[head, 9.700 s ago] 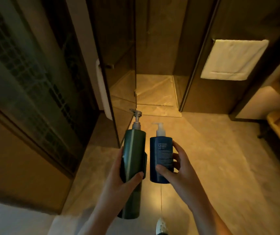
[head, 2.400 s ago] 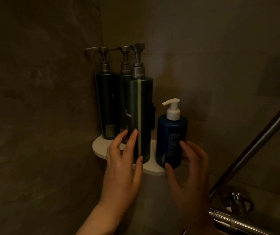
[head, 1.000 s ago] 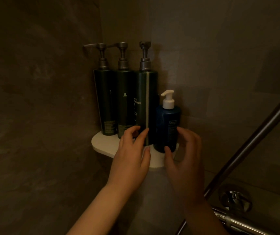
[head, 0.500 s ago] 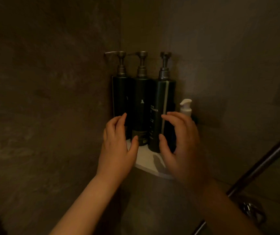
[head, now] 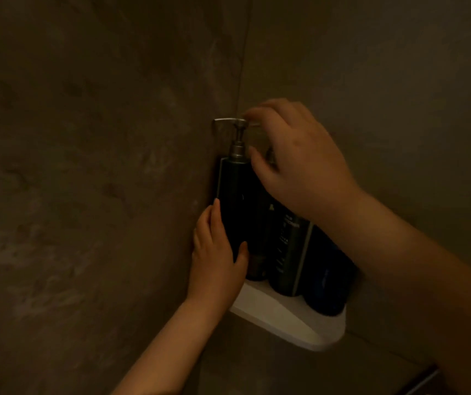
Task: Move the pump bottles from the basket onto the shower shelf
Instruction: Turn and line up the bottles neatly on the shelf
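ok so from my remote seat it's pretty dim in here, but all four pump bottles are standing upright on the white corner shower shelf, packed tight in a row right in the corner of the brown stone wall.

The left bottle is a tall, slim, very dark green one with a pale strip down its left edge and a brushed metal pump head whose spout points left at the wall. The second bottle looks like the same kind, with a tiny white mark on it; its top is hidden. The third bottle matches too, with white print and a pale vertical stripe. The blue bottle at the right end is shorter and rounder, mostly behind the right forearm.

The left hand is wrapped round the lower half of the left bottle, thumb across the front, fingers tucked against the wall side. The right hand is up at the pump tops with fingers curled, fingertips right at the left bottle's pump head. It's blurry there, so I can't tell whether it's actually gripping a pump.
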`<action>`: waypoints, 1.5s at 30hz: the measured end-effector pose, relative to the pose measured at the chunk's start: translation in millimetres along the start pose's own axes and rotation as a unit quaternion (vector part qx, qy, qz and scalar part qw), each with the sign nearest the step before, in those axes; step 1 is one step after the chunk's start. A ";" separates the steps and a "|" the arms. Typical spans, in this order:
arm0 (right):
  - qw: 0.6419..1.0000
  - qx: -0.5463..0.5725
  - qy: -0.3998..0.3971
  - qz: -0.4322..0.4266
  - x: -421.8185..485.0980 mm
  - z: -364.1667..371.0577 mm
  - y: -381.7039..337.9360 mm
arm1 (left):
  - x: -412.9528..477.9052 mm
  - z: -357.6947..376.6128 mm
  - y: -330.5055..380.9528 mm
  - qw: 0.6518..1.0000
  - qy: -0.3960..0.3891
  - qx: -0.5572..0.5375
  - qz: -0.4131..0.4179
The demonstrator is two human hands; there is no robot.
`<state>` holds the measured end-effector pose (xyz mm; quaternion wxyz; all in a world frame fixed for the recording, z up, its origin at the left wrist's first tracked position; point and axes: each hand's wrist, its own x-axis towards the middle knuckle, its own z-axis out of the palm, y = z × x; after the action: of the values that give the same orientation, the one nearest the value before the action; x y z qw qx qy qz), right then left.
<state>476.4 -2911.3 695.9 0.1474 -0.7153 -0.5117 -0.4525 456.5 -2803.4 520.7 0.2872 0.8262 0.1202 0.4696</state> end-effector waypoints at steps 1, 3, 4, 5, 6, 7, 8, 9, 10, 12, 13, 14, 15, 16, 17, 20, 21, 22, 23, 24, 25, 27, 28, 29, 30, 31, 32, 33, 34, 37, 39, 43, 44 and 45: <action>1.000 -0.017 -0.018 0.002 13.4 1.0 2.9 | 0.9 1.1 -1.6 1.000 -0.002 -0.002 -0.004; 0.997 -0.045 -0.061 0.010 38.3 5.2 8.8 | 2.0 2.9 -3.9 1.000 -0.004 0.001 -0.002; 0.995 -0.055 -0.086 0.013 49.1 8.2 11.3 | 2.2 3.4 -4.7 1.000 -0.004 0.004 0.001; 0.992 -0.062 -0.111 0.016 58.4 10.9 13.0 | 2.1 3.6 -5.4 1.000 -0.004 0.005 0.003; 0.988 -0.065 -0.136 0.019 66.7 13.9 13.8 | 1.8 3.5 -6.1 1.000 -0.003 0.006 0.006; 0.985 -0.068 -0.156 0.023 73.9 17.1 13.9 | 1.6 3.4 -6.8 1.000 -0.003 0.005 0.008; 0.982 -0.071 -0.172 0.028 80.5 20.5 13.9 | 1.7 3.3 -7.2 1.000 -0.004 0.005 0.010; 0.979 -0.075 -0.187 0.034 86.0 24.1 13.4 | 1.7 2.8 -7.4 1.000 -0.005 0.004 0.012; 0.975 -0.080 -0.202 0.042 90.8 27.2 13.0 | 1.9 2.2 -7.3 1.000 -0.006 0.004 0.012; 0.968 -0.085 -0.229 0.057 96.1 31.0 12.6 | 1.9 0.9 -7.0 1.000 -0.008 0.000 0.011; 0.967 -0.087 -0.234 0.057 96.8 31.4 12.8 | 2.0 0.4 -7.1 1.000 -0.011 -0.004 0.010; 0.966 -0.089 -0.235 0.054 96.5 31.7 13.3 | 1.8 -0.1 -7.4 1.000 -0.014 -0.009 0.011; 0.967 -0.091 -0.234 0.049 95.4 31.2 14.0 | 1.4 -0.3 -7.6 1.000 -0.017 -0.013 0.011; 0.968 -0.091 -0.230 0.046 94.3 30.8 14.6 | 1.2 -0.3 -7.6 1.000 -0.018 -0.014 0.010; 0.969 -0.089 -0.226 0.044 93.4 30.5 14.9 | 1.0 -0.5 -7.6 1.000 -0.019 -0.014 0.010; 0.973 -0.074 -0.214 0.041 91.3 30.0 16.5 | -0.1 -1.7 -6.6 1.000 -0.021 -0.017 0.010; 0.974 -0.065 -0.212 0.044 90.6 28.8 16.8 | -1.1 -2.7 -6.5 1.000 -0.022 -0.017 0.012; 0.975 -0.054 -0.212 0.049 90.0 26.8 17.0 | -1.9 -4.0 -6.5 1.000 -0.021 -0.018 0.015; 0.975 -0.042 -0.213 0.052 89.0 24.6 16.9 | -3.4 -5.5 -6.6 0.999 -0.021 -0.019 0.017; 0.975 -0.033 -0.213 0.053 88.1 22.2 16.4 | -4.8 -7.2 -6.7 0.999 -0.020 -0.023 0.019; 0.976 -0.026 -0.211 0.052 86.8 19.5 15.4 | -6.3 -9.1 -6.6 0.999 -0.020 -0.028 0.021; 0.978 -0.011 -0.201 0.046 84.1 13.1 12.0 | -9.2 -13.4 -5.7 0.999 -0.021 -0.036 0.025; 0.980 0.001 -0.195 0.040 82.6 9.3 10.6 | -10.8 -15.5 -5.2 0.999 -0.021 -0.039 0.027; 0.981 0.015 -0.189 0.035 81.4 5.2 9.6 | -12.4 -17.8 -4.8 0.998 -0.022 -0.043 0.027; 0.982 0.027 -0.185 0.032 80.2 0.9 9.1 | -13.9 -20.0 -4.5 0.998 -0.022 -0.048 0.026; 0.982 0.038 -0.184 0.031 78.9 -3.1 9.3 | -15.7 -22.3 -4.7 0.998 -0.023 -0.053 0.023; 0.982 0.044 -0.184 0.029 77.3 -6.8 9.9 | -17.5 -24.2 -5.0 0.998 -0.023 -0.060 0.021; 0.982 0.050 -0.182 0.026 75.3 -9.9 10.3 | -20.0 -26.0 -5.6 0.997 -0.025 -0.067 0.020; 0.982 0.057 -0.178 0.024 73.1 -12.6 10.4 | -22.0 -27.5 -6.0 0.997 -0.027 -0.076 0.020; 0.980 0.100 -0.168 0.030 64.2 -18.4 9.9 | -27.8 -30.5 -7.4 0.993 -0.043 -0.105 0.021; 0.976 0.137 -0.167 0.039 58.5 -19.5 8.8 | -30.4 -32.2 -7.8 0.989 -0.058 -0.136 0.016; 0.971 0.177 -0.157 0.045 51.0 -19.3 7.4 | -33.2 -34.9 -8.7 0.982 -0.085 -0.170 0.009; 0.971 0.178 -0.154 0.041 49.8 -20.0 7.6 | -33.0 -35.5 -8.7 0.980 -0.093 -0.177 0.005; 0.971 0.183 -0.151 0.040 48.7 -20.8 7.8 | -32.5 -36.2 -8.8 0.976 -0.102 -0.190 -0.006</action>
<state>476.2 -2899.5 748.1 0.2145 -0.7561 -0.5731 -0.2321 409.3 -2798.5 506.8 0.4528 0.7991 0.0039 0.3955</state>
